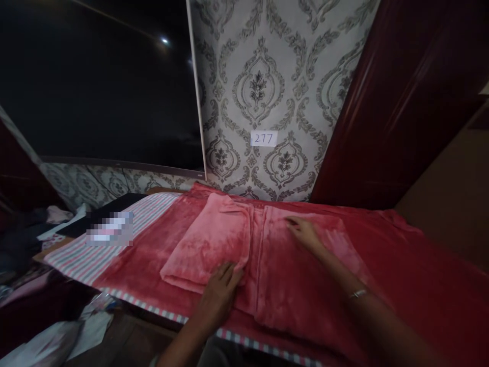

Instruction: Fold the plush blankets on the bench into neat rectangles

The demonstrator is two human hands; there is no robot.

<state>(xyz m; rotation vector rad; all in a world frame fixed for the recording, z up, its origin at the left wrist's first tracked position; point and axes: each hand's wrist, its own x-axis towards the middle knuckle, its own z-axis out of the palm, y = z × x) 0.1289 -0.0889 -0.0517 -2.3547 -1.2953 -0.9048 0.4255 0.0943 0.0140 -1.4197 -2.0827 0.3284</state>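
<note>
A pinkish-red plush cloth (214, 229), whose exact kind I cannot tell, lies folded in from both sides, with a narrow gap down its middle. My left hand (225, 285) rests palm down on the lower right corner of the left folded part, its fingers stretched out. On the upper area of the right folded part (286, 285) lies my right hand (304, 233), fingers pointing left and slightly apart, with a bracelet on the wrist. Neither hand visibly grips the fabric. Beneath both parts spreads a darker red plush cover (141, 275).
A striped cloth (80, 255) sticks out from under the red cover on the left, with a blurred item on it. Behind stand a large black screen (99, 92) and a patterned wall with a "277" label (264, 138). Dark red panelling (382, 127) rises at right; plastic bags (76, 331) lie lower left.
</note>
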